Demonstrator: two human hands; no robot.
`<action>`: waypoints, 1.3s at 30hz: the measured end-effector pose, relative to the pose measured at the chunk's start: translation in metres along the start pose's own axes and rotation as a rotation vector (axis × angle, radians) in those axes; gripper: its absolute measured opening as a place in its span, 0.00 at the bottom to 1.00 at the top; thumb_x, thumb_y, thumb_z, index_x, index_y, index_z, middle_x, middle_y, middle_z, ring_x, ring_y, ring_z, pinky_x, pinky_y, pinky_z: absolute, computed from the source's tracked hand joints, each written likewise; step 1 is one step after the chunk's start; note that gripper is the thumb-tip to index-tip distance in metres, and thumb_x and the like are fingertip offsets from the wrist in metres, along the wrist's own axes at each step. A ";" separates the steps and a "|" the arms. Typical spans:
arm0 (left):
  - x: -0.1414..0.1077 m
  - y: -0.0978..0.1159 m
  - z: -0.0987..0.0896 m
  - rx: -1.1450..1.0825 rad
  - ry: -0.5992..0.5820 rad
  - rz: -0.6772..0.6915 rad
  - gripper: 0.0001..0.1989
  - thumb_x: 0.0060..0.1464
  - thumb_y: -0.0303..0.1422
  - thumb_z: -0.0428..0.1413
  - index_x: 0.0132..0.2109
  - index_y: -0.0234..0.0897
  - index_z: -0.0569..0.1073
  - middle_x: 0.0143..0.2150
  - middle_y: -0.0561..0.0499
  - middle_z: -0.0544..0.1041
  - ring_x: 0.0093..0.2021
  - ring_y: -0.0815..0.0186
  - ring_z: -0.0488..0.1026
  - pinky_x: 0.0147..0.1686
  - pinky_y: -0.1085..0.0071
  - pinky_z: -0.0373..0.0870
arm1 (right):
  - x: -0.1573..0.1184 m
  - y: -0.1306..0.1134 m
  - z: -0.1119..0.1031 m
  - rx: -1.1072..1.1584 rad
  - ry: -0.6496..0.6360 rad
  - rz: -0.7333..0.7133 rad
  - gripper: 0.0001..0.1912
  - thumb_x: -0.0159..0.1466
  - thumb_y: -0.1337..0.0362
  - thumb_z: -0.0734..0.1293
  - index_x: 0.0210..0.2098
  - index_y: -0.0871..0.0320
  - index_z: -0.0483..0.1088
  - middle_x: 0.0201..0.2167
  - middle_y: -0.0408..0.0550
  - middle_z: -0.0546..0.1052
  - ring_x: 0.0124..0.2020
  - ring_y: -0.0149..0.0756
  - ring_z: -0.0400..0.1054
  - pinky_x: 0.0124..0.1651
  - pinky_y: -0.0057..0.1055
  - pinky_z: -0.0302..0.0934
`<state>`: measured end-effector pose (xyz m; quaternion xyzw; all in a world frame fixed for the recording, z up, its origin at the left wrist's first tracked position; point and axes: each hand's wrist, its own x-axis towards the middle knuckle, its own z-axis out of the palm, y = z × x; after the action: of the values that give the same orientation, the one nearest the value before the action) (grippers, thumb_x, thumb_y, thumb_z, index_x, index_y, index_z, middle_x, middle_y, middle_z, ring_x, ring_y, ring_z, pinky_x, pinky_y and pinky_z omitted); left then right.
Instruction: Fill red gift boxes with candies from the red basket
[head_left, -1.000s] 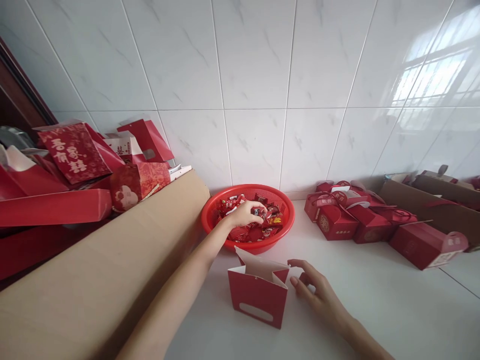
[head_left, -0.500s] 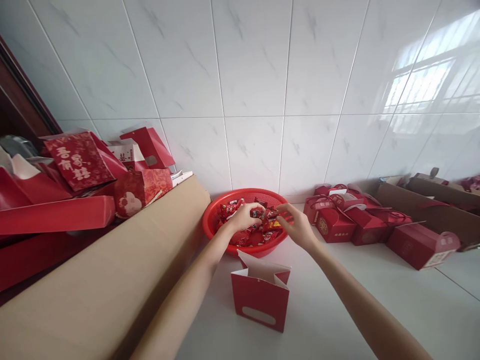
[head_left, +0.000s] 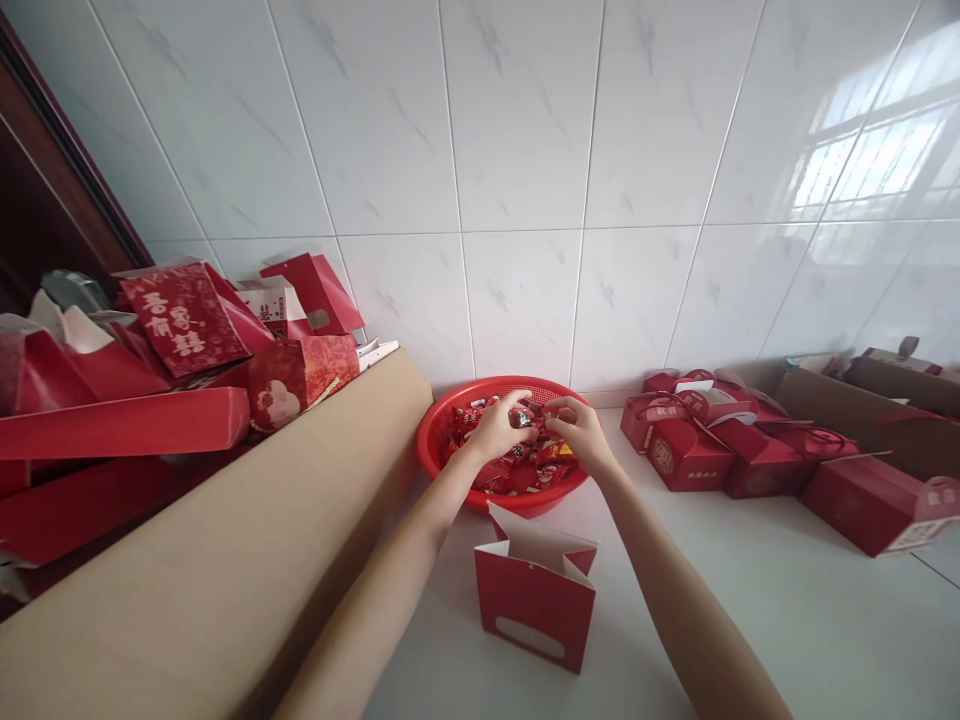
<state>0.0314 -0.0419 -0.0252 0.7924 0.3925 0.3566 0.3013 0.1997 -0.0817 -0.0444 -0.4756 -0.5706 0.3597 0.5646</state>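
Note:
Both hands are over a round red basket (head_left: pixel 429 440) filled with red-wrapped candies (head_left: pixel 551 474). My left hand (head_left: pixel 504 428) has its thumb and fingers curled round a small wrapped candy (head_left: pixel 523 418). Close beside it, my right hand (head_left: pixel 576 428) is closed in a pinch at the candies; what lies between its fingertips is too small to make out. In front of the basket a red paper box (head_left: pixel 534 610) stands upright, its top open and white inside.
On the left, a big cardboard box (head_left: pixel 300 520) holds red paper boxes (head_left: pixel 187 320). Several closed red gift boxes (head_left: pixel 686 455) sit at the right, beside another cardboard box (head_left: pixel 847 410). A tiled wall (head_left: pixel 521 290) rises behind the basket.
My right hand has moved left and inward, nearer my left hand, and its fingers have closed. The whole view has shifted slightly, with most things now further right.

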 end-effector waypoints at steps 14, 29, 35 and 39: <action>0.004 -0.007 0.003 -0.128 0.017 0.014 0.25 0.53 0.25 0.51 0.58 0.40 0.73 0.61 0.47 0.74 0.60 0.59 0.71 0.60 0.61 0.68 | 0.000 0.001 0.002 -0.145 -0.167 0.048 0.04 0.55 0.62 0.67 0.29 0.56 0.71 0.24 0.42 0.76 0.29 0.36 0.71 0.31 0.30 0.64; -0.015 0.007 -0.025 0.654 -0.564 -0.364 0.15 0.38 0.35 0.64 0.38 0.38 0.80 0.36 0.45 0.81 0.37 0.53 0.78 0.35 0.65 0.72 | -0.003 -0.005 0.004 -0.323 -0.260 0.079 0.05 0.57 0.66 0.68 0.25 0.56 0.70 0.18 0.41 0.74 0.20 0.32 0.67 0.24 0.27 0.57; -0.018 0.009 -0.013 0.725 -0.450 -0.356 0.09 0.32 0.28 0.65 0.27 0.39 0.77 0.33 0.45 0.80 0.42 0.49 0.77 0.41 0.63 0.71 | -0.003 -0.006 0.005 -0.315 -0.247 0.069 0.06 0.58 0.66 0.69 0.25 0.55 0.69 0.17 0.39 0.73 0.17 0.30 0.66 0.23 0.27 0.59; -0.014 0.003 -0.019 0.560 -0.361 -0.350 0.14 0.44 0.27 0.58 0.41 0.41 0.80 0.39 0.48 0.82 0.42 0.57 0.78 0.42 0.67 0.72 | -0.004 -0.005 0.004 -0.290 -0.216 0.058 0.05 0.58 0.66 0.69 0.25 0.55 0.70 0.18 0.40 0.74 0.19 0.31 0.68 0.25 0.27 0.61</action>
<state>0.0110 -0.0514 -0.0168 0.8153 0.5448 0.0333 0.1936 0.1943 -0.0861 -0.0411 -0.5270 -0.6598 0.3389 0.4149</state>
